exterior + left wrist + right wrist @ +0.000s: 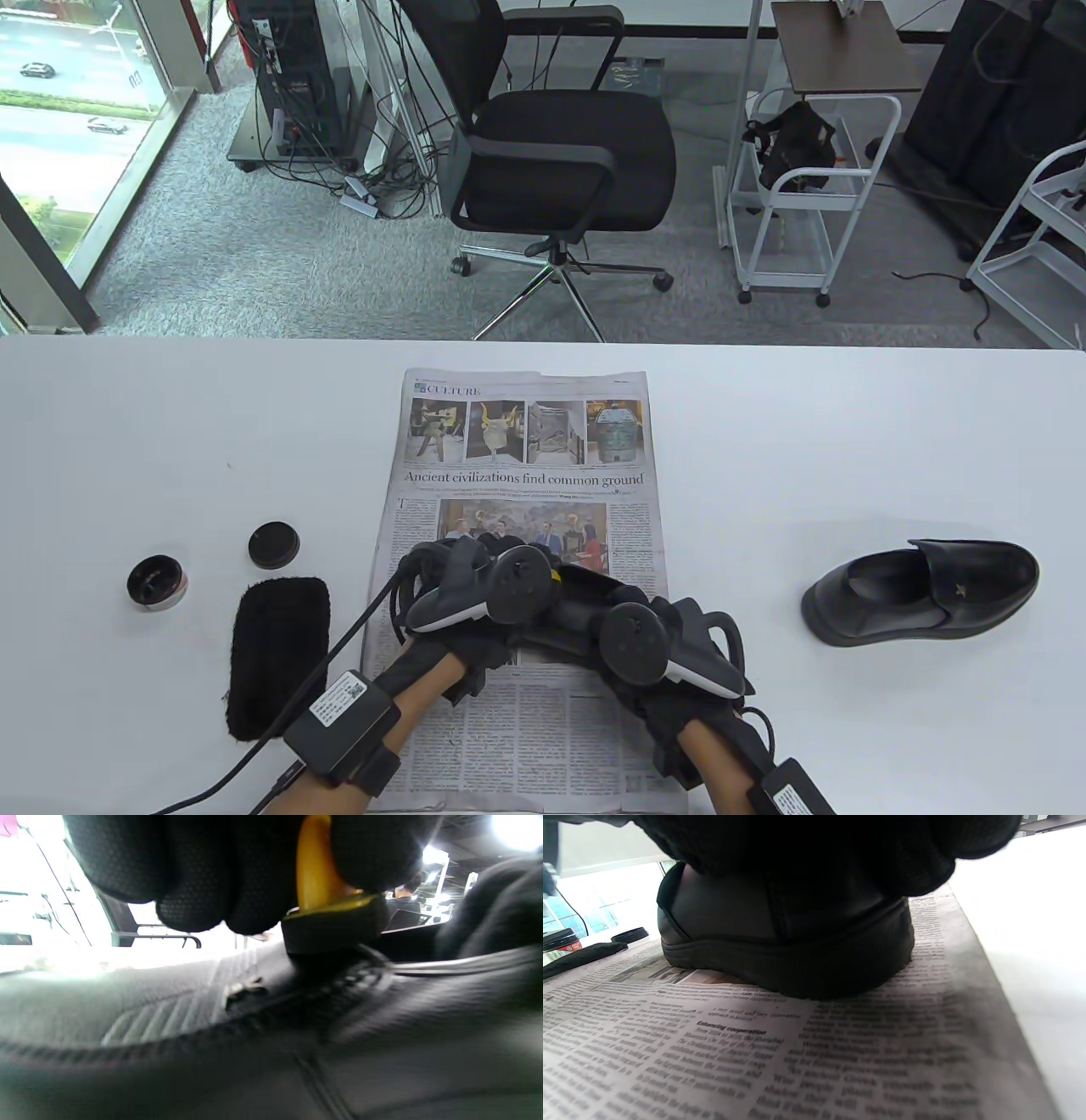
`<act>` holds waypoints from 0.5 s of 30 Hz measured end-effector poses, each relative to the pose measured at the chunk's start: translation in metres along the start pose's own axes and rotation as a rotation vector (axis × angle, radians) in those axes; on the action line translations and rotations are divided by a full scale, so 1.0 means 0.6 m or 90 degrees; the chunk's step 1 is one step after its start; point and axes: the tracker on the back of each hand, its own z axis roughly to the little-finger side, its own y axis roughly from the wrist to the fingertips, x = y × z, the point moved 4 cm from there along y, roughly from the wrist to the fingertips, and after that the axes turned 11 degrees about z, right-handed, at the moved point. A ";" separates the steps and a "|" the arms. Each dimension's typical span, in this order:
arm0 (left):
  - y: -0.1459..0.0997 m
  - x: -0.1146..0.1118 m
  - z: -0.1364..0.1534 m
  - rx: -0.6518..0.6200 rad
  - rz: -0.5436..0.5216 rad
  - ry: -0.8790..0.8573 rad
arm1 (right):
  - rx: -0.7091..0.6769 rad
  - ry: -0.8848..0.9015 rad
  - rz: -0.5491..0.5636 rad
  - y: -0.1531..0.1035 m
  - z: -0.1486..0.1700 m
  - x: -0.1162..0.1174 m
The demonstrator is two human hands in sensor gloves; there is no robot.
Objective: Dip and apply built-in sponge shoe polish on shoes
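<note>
A black shoe (591,592) stands on the newspaper (517,475), mostly hidden under both hands. My left hand (496,564) grips a sponge applicator by its yellow handle (316,866). Its black sponge (335,927) presses on the shoe's upper (254,1035), near the stitched seam. My right hand (657,632) holds the shoe from above at the heel end (780,942); its gloved fingers (840,849) lie over the heel. The open polish tin (156,581) and its black lid (273,544) sit at the left of the table.
A second black shoe (920,592) lies on the white table at the right. A black cloth (277,654) lies left of the newspaper, below the lid. The tin (560,940), lid (630,934) and cloth (581,957) also show in the right wrist view.
</note>
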 end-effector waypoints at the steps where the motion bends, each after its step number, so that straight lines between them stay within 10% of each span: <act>1: 0.007 0.001 0.004 0.016 -0.011 0.019 | 0.000 0.001 0.000 0.000 0.000 0.000; 15: -0.001 -0.024 0.135 0.180 0.095 0.126 | -0.002 -0.004 -0.002 0.000 0.000 0.000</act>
